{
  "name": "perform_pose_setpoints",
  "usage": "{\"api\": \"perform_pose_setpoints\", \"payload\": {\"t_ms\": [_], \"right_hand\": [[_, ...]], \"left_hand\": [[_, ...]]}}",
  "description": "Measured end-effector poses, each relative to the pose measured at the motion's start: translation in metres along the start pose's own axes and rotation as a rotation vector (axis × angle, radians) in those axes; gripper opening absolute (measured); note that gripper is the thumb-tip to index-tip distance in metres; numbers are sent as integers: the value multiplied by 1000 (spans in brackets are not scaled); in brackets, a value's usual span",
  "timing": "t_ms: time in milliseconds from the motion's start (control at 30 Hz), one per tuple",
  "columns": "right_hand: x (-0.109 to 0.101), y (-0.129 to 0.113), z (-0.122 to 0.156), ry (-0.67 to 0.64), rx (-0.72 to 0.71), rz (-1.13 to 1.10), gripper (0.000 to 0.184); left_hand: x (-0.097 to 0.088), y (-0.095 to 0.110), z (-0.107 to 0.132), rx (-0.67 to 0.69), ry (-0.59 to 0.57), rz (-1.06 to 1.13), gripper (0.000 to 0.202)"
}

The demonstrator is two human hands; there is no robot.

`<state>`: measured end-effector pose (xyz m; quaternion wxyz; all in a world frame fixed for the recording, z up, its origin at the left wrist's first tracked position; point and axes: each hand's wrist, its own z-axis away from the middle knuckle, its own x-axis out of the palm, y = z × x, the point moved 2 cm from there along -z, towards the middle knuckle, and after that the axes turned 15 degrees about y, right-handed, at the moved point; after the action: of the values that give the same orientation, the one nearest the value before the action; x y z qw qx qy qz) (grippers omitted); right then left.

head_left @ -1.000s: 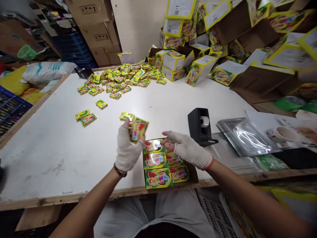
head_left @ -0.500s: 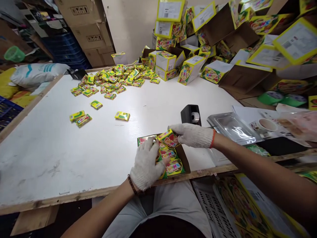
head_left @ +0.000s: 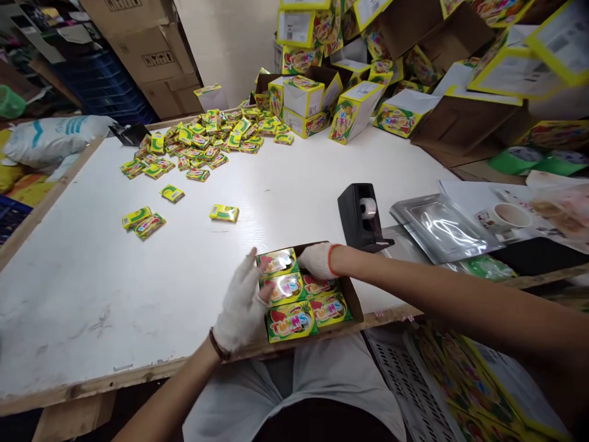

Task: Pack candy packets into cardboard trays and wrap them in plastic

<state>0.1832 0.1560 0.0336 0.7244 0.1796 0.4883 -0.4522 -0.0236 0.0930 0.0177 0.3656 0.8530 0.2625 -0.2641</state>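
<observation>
An open carton [head_left: 353,301] sits at the table's near edge, holding several small yellow-green "Twins" boxes [head_left: 291,320] laid in two columns. My left hand [head_left: 242,301], in a white knitted glove, is at the carton's left side with fingers apart, its thumb over the left column. My right hand [head_left: 315,261], also gloved, reaches into the far right corner of the carton with its fingers bunched downward. Whatever is under those fingers is hidden. A black tape dispenser [head_left: 359,215] stands just beyond the carton, to the right.
A heap of small boxes [head_left: 202,141] covers the far left of the table. Several loose ones [head_left: 224,213] lie nearer. Printed cartons [head_left: 356,110] are piled at the back right. A clear plastic tray [head_left: 444,224] and a paper cup [head_left: 510,218] are on the right.
My right hand has lowered the small box it held into the carton's far right corner, where that box is now hidden. My left hand has drawn back left, uncovering the left column.
</observation>
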Motion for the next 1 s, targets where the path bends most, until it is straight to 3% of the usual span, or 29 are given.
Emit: {"api": "perform_pose_setpoints", "payload": {"t_ms": [100,233,333,433,567,633,733,767,833,900,1000], "right_hand": [[7,-3,12,60,87,60,39],[9,-8,19,133,171,125,36],[5,-8,20,129,169,90,38],[5,-4,21,126,151,76,39],[11,7,26,162,118,-23,43],[8,12,31,304,143,-202,38],[-8,18,42,665,288,-580,36],[-15,20,46,749,321,-709,40],[-28,21,53,793,306,-944,50],[-38,22,59,771,214,-1102,50],[-47,29,69,782,132,-1043,38]], "left_hand": [[5,-72,-41,-163,8,-202,40],[22,-155,-106,-387,-216,-538,62],[31,-184,-141,-407,-329,-549,70],[36,-188,-153,-424,-370,-476,55],[36,-162,-141,-499,-311,-352,42],[34,-132,-129,-541,-199,-186,44],[33,-67,-112,-633,43,464,54],[33,-42,-106,-662,59,709,58],[35,3,-96,-706,-98,1010,60],[33,36,-86,-720,-215,1093,58],[27,53,-70,-659,-172,788,51]]}}
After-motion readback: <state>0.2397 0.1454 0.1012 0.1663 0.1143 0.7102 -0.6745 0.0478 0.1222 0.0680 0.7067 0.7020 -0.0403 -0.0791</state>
